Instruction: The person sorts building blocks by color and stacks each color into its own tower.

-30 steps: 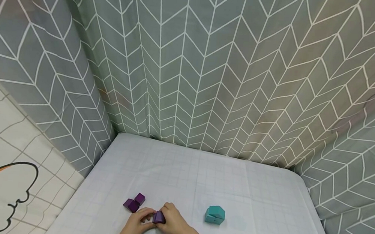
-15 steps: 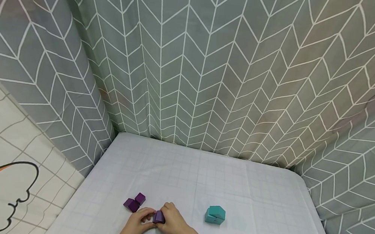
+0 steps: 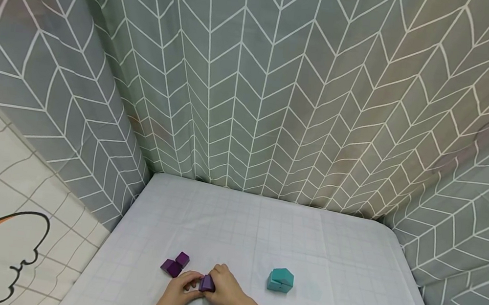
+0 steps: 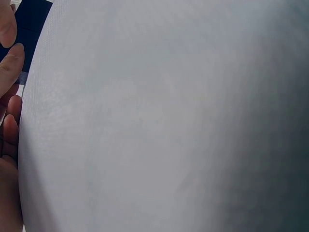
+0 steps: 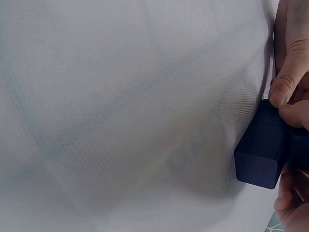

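Note:
In the head view, small dark purple blocks, fitted close together, sit between both hands low on the table. From the left, my left hand pinches them with thumb and fingertip. My right hand grips their right side with curled fingers, hiding part of them. In the right wrist view the blocks look almost black, with a thumb and a fingertip meeting at their upper end. The left wrist view catches only fingers and a dark block face at its left edge.
More purple blocks lie beyond the left hand, touching or nearly so. A teal block cluster stands to the right. Patterned grey curtains border the white-covered table at the back and sides.

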A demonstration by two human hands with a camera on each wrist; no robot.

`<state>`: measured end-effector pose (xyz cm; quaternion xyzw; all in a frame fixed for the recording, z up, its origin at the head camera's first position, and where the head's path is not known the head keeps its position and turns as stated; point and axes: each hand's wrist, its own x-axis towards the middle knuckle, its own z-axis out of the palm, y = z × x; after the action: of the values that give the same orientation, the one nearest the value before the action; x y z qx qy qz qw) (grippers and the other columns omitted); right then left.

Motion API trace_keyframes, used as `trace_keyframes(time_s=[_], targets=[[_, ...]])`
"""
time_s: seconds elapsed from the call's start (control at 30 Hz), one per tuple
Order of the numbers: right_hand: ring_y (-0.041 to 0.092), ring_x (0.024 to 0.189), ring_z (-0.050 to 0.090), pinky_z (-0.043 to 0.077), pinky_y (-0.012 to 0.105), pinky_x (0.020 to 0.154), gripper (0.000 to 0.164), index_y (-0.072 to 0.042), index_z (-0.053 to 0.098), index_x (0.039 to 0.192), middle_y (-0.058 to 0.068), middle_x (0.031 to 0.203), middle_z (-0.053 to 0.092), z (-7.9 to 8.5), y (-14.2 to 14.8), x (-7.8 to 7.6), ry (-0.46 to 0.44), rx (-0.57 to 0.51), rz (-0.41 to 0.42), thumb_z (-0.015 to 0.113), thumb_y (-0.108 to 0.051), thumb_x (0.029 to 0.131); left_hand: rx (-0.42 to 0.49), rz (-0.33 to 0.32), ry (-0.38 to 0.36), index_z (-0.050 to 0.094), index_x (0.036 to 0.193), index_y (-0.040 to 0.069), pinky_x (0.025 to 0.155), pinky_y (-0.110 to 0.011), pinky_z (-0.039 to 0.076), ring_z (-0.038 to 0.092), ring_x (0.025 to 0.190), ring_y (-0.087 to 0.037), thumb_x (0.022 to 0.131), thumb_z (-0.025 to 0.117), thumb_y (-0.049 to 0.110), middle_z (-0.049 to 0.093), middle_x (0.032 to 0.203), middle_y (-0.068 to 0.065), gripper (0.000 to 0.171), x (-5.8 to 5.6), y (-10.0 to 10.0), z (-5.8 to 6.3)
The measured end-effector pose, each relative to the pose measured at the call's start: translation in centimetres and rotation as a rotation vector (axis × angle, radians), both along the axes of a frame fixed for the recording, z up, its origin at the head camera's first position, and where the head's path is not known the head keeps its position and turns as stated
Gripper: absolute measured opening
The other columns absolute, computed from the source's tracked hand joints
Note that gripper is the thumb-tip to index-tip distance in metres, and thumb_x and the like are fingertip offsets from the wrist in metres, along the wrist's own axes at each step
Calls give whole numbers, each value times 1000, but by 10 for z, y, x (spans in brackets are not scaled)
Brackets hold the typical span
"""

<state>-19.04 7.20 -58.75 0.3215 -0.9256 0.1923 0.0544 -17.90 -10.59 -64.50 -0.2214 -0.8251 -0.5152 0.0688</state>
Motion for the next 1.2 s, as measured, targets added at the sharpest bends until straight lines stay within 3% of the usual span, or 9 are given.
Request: trace_keyframes(time_s=[0.27,0.4,0.57,0.77,1.03,1.2], targets=[[5,74,39,35,15,65,39,-10,61,85,-7,79,51,3,-1,1,18,14,-3,76,-40,64,49,-7,15,63,99,11,53,-22,39,50,65,-15,65,74,18,58,82,4,36,2,0,0],[6,77,40,37,16,70,43,-10,60,90,-6,83,52,8,0,-1,30,2,13,76,-41,64,30,-5,27,62,98,11,53,-21,40,50,65,-13,66,73,21,58,82,4,36,2,-1,0],[7,80,42,37,18,72,48,-7,60,94,-3,87,53,22,0,-5,36,-24,59,75,-42,65,-9,-1,48,62,98,13,54,-18,40,49,65,-10,68,71,27,57,81,7,34,2,-2,-1],[7,82,42,37,17,73,51,-8,60,98,-3,91,53,39,-3,-13,86,-46,104,71,-48,68,-6,-8,60,62,98,13,53,-19,39,48,64,-8,67,74,21,58,85,8,34,2,-2,0],[10,84,44,37,20,76,51,-8,59,99,-1,92,53,64,-14,-32,189,-22,125,68,-50,70,-40,-3,-22,62,95,18,55,-18,40,48,66,-6,69,73,26,56,81,9,29,1,-3,2],[11,85,44,38,21,78,52,-8,60,99,-1,92,53,81,-27,-49,245,-7,120,67,-51,71,-37,-24,-25,62,100,14,66,-22,46,56,80,-7,71,72,28,60,94,8,34,1,-2,4]])
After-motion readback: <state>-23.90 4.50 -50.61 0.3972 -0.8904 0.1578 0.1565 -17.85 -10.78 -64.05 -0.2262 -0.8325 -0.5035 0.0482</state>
